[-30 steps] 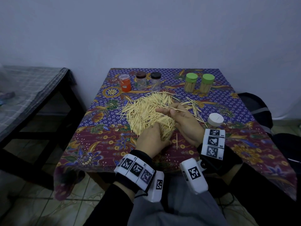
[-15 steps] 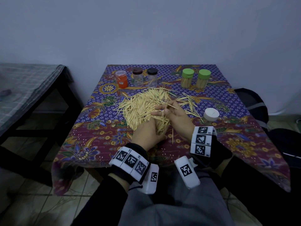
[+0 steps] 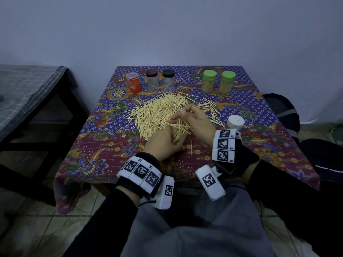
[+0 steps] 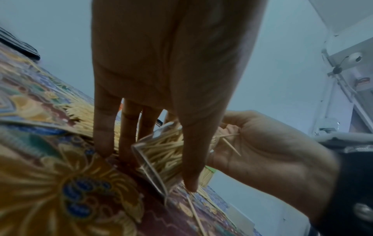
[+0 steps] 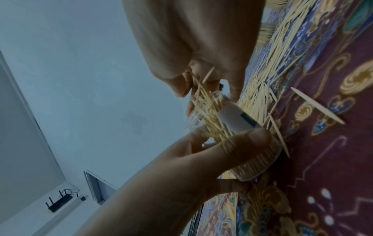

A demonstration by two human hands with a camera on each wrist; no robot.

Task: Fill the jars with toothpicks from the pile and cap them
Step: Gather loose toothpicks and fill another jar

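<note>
The table with the purple and maroon floral batik cloth [image 3: 96,145] carries all task items. A loose pile of pale wooden toothpicks [image 3: 157,112] lies at the centre of the cloth.

The left hand [image 3: 163,143] is at the near edge of the pile. Its thumb and fingers are curled round a clear plastic jar with a white label [image 5: 238,121], which is tilted with its base on the cloth. The jar is part-filled, and toothpicks stick out of its open mouth at mixed angles.

The right hand [image 3: 196,123] is directly above the jar mouth. Its fingertips [image 5: 181,89] are closed in a pinch on a small bunch of toothpicks [image 5: 201,95] that reaches into the mouth.

Along the far edge stand, left to right:
- one orange jar with a clear lid [image 3: 133,84];
- two clear jars with dark lids [image 3: 160,80];
- two toothpick-filled jars with green caps [image 3: 218,81].

A white round cap [image 3: 235,122] rests on the cloth to the right of the right hand. A single stray toothpick [image 3: 191,146] lies between the two wrists.
</note>
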